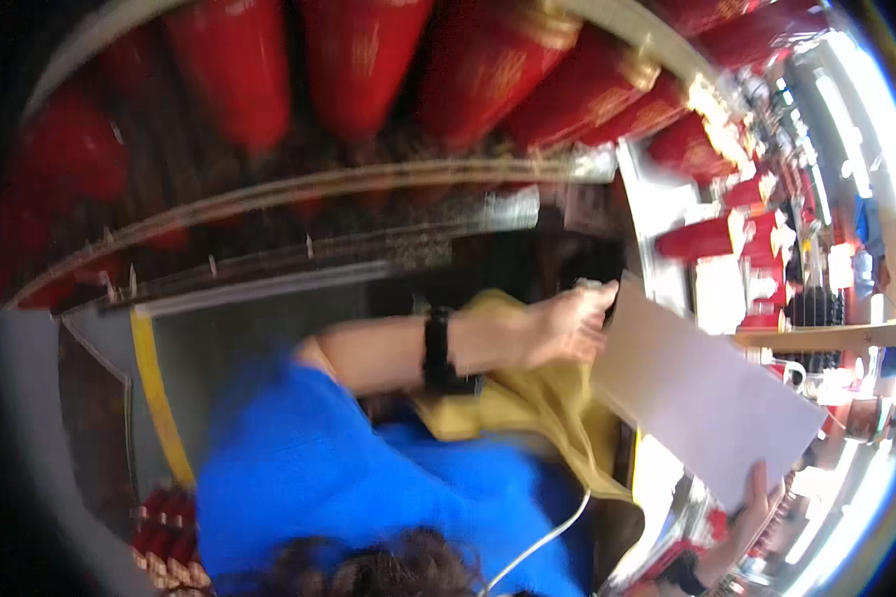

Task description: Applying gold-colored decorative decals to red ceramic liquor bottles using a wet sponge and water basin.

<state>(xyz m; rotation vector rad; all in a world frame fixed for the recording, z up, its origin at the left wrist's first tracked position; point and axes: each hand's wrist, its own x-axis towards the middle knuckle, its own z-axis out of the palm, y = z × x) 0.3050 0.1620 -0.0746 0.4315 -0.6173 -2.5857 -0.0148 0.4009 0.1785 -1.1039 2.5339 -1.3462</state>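
Note:
A pale, flat rectangular sheet (702, 388) is held up between my two hands, blank on the side that shows. My left hand (567, 323), with a black band on its wrist, pinches the corner near the middle of the view. At the opposite end, my right hand (752, 507) grips the lower edge, its thumb lying on the sheet's face and its other fingers mostly hidden behind it. Yellow cloth (548, 403) hangs below my left hand and forearm. The picture is blurred by motion.
Rows of red tapered objects (368, 60) with gold markings hang along a curved rack (269, 194) across the top. More red objects (702, 239) stand at the right, near a wooden bar (816, 338). A white cord (543, 542) crosses in front of my blue shirt.

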